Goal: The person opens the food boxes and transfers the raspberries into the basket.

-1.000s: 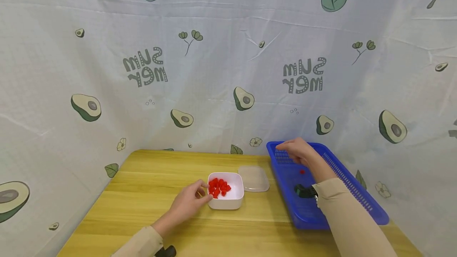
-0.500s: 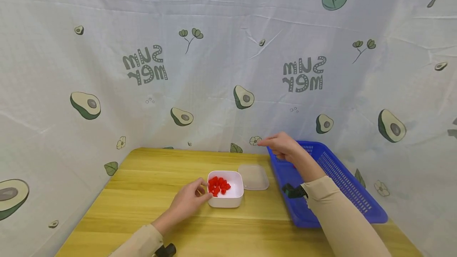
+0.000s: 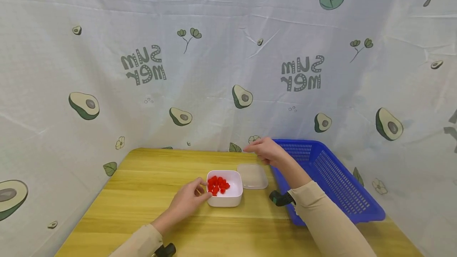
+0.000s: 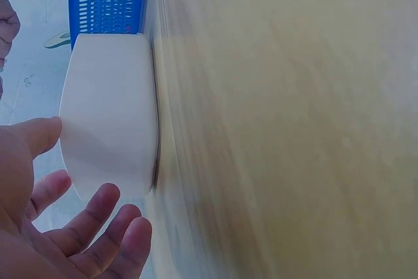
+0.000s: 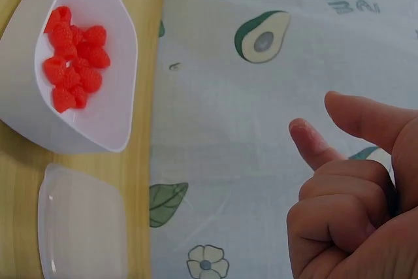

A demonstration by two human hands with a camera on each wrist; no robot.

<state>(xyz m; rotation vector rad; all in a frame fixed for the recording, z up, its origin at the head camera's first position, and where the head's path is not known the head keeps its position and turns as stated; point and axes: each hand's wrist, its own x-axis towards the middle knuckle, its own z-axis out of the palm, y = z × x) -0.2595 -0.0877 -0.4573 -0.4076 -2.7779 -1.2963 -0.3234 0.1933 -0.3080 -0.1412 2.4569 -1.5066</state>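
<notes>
A white square box [image 3: 225, 201] holds several red raspberries [image 5: 75, 63]. At its left side, my left hand [image 3: 188, 199] touches the rim with the thumb, the other fingers loosely bent and spread in the left wrist view. My right hand [image 3: 268, 151] is in the air above the back edge of a clear lid [image 3: 252, 177], right of the box. In the right wrist view its thumb and index finger stretch out with a gap between them, and the other fingers [image 5: 336, 220] fold toward the palm. No object shows in that gap.
A blue plastic basket [image 3: 333, 195] with slatted sides stands on the right, partly behind my right forearm. All of this is on a yellow wood-grain table [image 3: 150, 177]. Behind it hangs a pale curtain [image 3: 210, 70] printed with avocados and leaves.
My right hand has moved left, from over the blue basket to above the clear lid. The left hand has stayed at the box, which has not moved.
</notes>
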